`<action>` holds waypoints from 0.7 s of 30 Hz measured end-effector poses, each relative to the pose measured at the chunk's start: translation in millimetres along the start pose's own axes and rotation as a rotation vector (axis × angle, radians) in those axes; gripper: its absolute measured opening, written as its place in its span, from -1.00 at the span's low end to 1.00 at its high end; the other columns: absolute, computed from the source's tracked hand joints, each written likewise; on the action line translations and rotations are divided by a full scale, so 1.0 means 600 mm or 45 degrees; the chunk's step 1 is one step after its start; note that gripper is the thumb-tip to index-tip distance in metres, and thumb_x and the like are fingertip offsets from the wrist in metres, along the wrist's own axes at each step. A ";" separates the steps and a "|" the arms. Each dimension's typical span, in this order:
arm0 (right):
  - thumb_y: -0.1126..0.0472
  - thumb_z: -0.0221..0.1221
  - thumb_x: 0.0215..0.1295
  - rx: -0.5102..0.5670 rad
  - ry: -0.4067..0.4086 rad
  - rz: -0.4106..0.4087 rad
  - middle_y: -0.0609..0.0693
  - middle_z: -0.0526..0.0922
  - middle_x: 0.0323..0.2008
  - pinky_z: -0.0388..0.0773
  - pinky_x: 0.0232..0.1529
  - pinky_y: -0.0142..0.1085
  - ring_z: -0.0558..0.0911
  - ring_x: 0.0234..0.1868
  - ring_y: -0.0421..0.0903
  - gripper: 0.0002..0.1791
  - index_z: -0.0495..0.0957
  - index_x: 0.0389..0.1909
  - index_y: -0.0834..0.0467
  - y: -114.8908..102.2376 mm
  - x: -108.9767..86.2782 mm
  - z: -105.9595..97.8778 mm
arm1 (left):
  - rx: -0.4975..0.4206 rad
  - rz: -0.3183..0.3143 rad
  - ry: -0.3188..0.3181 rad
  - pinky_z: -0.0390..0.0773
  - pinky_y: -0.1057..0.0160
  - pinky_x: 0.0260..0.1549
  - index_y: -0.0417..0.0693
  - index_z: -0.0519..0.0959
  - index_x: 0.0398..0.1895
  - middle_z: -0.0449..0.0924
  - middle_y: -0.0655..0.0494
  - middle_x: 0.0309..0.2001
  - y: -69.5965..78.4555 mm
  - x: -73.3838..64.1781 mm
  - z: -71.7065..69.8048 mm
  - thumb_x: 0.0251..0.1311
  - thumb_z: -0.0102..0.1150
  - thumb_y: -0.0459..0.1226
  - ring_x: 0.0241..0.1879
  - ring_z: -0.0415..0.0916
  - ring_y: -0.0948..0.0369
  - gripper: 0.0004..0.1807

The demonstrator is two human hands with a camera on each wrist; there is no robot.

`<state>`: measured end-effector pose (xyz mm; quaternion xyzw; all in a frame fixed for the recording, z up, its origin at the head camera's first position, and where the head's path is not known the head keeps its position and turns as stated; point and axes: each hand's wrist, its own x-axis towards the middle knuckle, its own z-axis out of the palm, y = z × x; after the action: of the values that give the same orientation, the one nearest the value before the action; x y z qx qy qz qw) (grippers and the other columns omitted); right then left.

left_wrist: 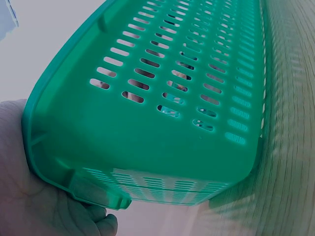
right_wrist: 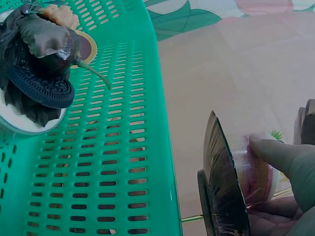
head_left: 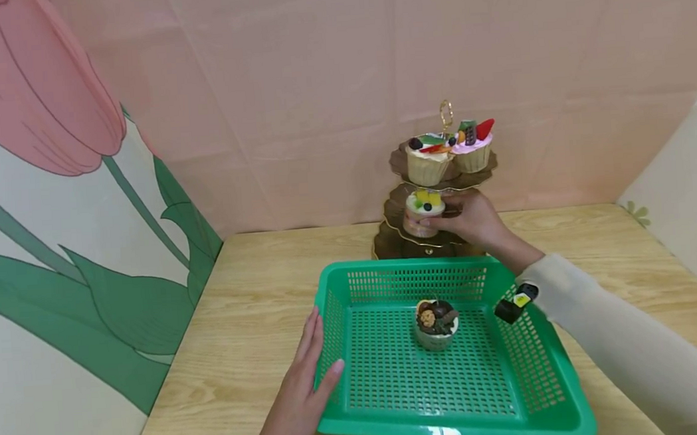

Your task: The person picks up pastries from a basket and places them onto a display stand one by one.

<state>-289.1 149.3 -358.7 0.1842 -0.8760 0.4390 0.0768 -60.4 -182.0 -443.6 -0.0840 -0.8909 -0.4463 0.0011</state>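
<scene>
At the middle tier of a brown tiered stand [head_left: 393,211], my right hand [head_left: 474,220] grips a small dessert cup [head_left: 423,216] topped with yellow and green fruit pieces and a dark berry. In the right wrist view, the thumb presses on the cup's clear side [right_wrist: 253,177], close to a stand plate [right_wrist: 221,177]. My left hand [head_left: 298,380] rests against the left rim of a green plastic basket [head_left: 451,431], fingers fairly straight along it and thumb over the edge. Inside the basket stands a chocolate-topped cupcake [head_left: 435,325] with a cookie and dark berry.
Two fruit-topped cupcakes, one with white cream [head_left: 428,163] and one with pink cream [head_left: 473,150], sit on the stand's top tier below a gold ring handle [head_left: 446,113]. The basket stands in front of the stand on a wooden table [head_left: 258,303]. A pink backdrop [head_left: 294,114] rises behind.
</scene>
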 end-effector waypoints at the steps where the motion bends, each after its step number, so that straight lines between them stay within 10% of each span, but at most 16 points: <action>1: 0.17 0.48 0.19 -0.008 -0.009 -0.007 0.30 0.74 -0.14 0.57 -0.30 -0.58 0.74 -0.14 0.14 -0.55 0.68 -0.03 0.42 -0.001 0.000 -0.001 | -0.002 -0.001 0.000 -0.01 -0.09 0.47 0.19 -0.16 0.66 -0.36 0.45 0.63 0.000 0.000 -0.001 0.49 -0.13 0.24 0.58 -0.31 0.29 -0.15; 10: 0.33 0.48 0.14 0.074 -0.133 -0.150 0.33 0.70 -0.03 0.66 -0.12 -0.42 0.72 -0.04 0.22 -0.49 0.60 0.10 0.43 0.003 -0.001 -0.005 | 0.001 0.026 0.004 0.00 -0.11 0.46 0.14 -0.15 0.66 -0.35 0.38 0.64 0.000 -0.002 -0.004 0.50 -0.12 0.21 0.58 -0.30 0.27 -0.16; 21: 0.09 0.42 0.27 -0.171 -0.120 -0.043 0.36 0.52 0.23 0.53 0.13 0.22 0.59 0.17 0.36 -0.20 0.35 0.43 0.33 -0.026 -0.062 -0.038 | -0.001 0.057 0.005 -0.01 -0.09 0.47 0.11 -0.15 0.66 -0.34 0.34 0.65 0.000 -0.001 -0.004 0.51 -0.11 0.19 0.58 -0.31 0.27 -0.16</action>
<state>-249.8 168.6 -344.4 0.2140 -0.9028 0.3689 0.0552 -60.1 -184.1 -442.2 -0.1029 -0.8886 -0.4468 0.0127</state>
